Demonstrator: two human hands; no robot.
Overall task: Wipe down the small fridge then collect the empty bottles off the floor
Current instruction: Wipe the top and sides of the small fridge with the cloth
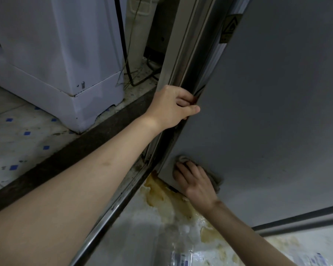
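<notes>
From the head view, the left hand (173, 106) curls its fingers (188, 109) round the front edge of the small fridge (277, 112), thumb on the grey side panel. Below them, the right hand (195, 181) presses flat, fingers spread, on a grey cloth (216, 181) at the panel's bottom corner. A metal rail (113, 204) runs just left of that corner. Beneath the right fingers the floor (142, 227) carries yellow-brown stains (161, 198). Well left of the left fingers stands a white appliance (56, 50) on blue-dotted tiles (17, 141).

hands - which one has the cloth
The right hand, pressing a grey cloth low on the fridge; the left hand only grips its edge.
</notes>
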